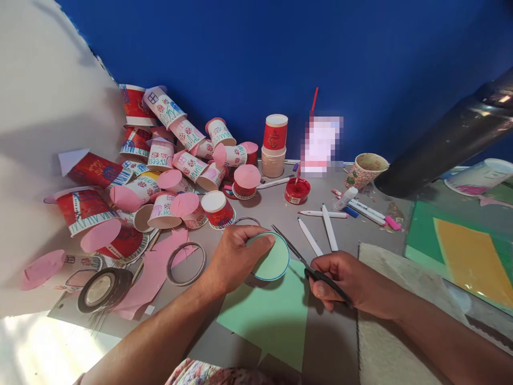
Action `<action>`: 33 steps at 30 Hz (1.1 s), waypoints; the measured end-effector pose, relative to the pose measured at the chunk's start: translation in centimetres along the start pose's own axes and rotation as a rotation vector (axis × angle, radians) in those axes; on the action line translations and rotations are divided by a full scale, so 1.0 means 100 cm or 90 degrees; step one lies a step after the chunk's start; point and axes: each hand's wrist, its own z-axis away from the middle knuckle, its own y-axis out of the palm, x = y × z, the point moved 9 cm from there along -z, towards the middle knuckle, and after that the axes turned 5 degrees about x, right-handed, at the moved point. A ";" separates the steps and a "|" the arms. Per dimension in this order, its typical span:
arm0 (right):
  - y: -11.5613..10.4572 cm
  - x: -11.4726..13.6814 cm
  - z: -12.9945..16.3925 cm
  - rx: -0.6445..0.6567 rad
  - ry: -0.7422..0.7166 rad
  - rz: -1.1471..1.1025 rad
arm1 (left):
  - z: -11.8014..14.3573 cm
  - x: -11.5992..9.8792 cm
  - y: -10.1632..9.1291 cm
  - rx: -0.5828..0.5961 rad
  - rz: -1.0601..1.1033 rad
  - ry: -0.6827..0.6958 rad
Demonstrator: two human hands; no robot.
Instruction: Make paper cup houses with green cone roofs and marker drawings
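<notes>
My left hand [244, 254] grips a round piece of light green paper [276, 262] with a blue line along its edge, the thumb lying on its face. My right hand [334, 280] is closed on black-handled scissors [294, 248]. Their blades point up and left, close to the right edge of the disc; I cannot tell whether they touch it. Under both hands a larger sheet of light green paper [268, 321] lies on the table. Left of my left wrist is a roll of tape [186, 263], over scraps of pink paper [150, 275].
Many decorated paper cups [160, 155] are heaped at the left. A cup stack [274, 144], a red paint pot [297, 191], several markers [329, 227] and a patterned cup [364, 170] stand or lie behind my hands. A dark pipe [444, 133] slants at the right, near coloured sheets [468, 251].
</notes>
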 end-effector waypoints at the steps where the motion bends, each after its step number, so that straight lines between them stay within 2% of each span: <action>1: 0.000 0.000 0.000 -0.001 0.001 -0.001 | 0.000 0.000 0.000 0.000 0.001 0.002; 7: 0.000 0.000 0.000 -0.007 0.012 0.001 | 0.000 0.003 0.000 0.003 0.006 -0.016; 17: 0.004 0.005 0.001 0.007 0.012 0.013 | -0.002 0.017 0.007 0.078 0.055 -0.093; 21: 0.005 0.006 0.001 0.011 0.015 0.013 | -0.002 0.021 0.009 0.087 0.076 -0.118; 33: 0.005 0.002 0.000 0.010 0.023 0.010 | -0.001 0.016 0.012 0.106 0.102 -0.132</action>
